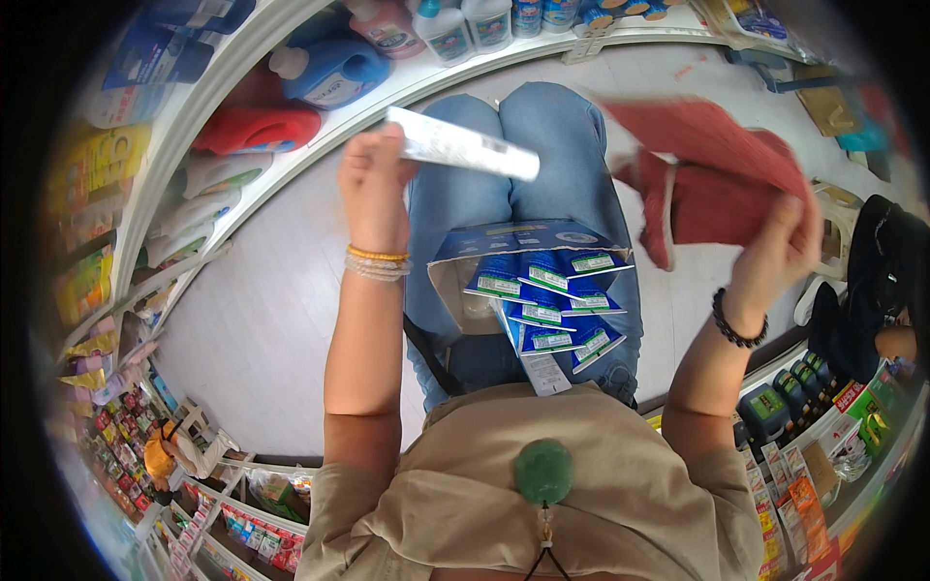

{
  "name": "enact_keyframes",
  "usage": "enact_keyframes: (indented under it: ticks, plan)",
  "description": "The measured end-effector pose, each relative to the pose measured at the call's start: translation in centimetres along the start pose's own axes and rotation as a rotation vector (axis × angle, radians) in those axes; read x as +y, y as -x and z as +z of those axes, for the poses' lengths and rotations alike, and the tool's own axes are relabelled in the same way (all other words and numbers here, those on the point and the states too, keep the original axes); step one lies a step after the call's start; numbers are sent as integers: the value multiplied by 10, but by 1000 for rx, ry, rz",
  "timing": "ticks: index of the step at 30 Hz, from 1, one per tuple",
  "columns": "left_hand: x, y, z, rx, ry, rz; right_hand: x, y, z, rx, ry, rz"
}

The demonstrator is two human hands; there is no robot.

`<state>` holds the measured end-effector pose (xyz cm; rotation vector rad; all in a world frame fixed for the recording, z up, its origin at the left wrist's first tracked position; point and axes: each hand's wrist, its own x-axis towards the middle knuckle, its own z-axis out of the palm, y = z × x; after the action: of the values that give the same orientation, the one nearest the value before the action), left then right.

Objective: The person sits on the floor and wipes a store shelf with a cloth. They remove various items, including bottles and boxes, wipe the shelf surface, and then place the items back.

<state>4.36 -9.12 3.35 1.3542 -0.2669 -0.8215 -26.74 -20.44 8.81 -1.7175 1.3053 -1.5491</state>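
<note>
My left hand (pixel 375 185) grips one end of a long white package (pixel 465 144), a tube or a slim carton; motion blur hides which. In my right hand (pixel 781 243) is a red cloth (pixel 716 185), blurred and hanging in folds to the right of my knees. An opened blue cardboard box (pixel 530 238) rests on my lap between my forearms. Several blue squeeze tubes (pixel 546 276) stick out of it, their flat crimped ends towards me. Beside them a paler tube (pixel 545 372) pokes out nearest my body.
Shelves with a blue detergent bottle (pixel 338 69) and a red bottle (pixel 258 131) curve around the left and front. A beige plastic stool (pixel 835 225) and a person in dark clothing (pixel 854 312) are at right. Dark bottles (pixel 766 410) line the lower right shelf. Another person (pixel 163 450) is at lower left.
</note>
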Motion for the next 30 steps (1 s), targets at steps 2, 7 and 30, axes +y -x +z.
enact_keyframes:
  ticks: [2,7,30]
  plan:
    - [-23,0,-12,-93,-108,-101,-4,-5,-13,27,-13,96]
    - [-51,13,-20,-129,-467,5,12,26,-18,-322,289,39]
    - [-39,38,-40,-50,-677,104,-5,90,37,-787,-293,266]
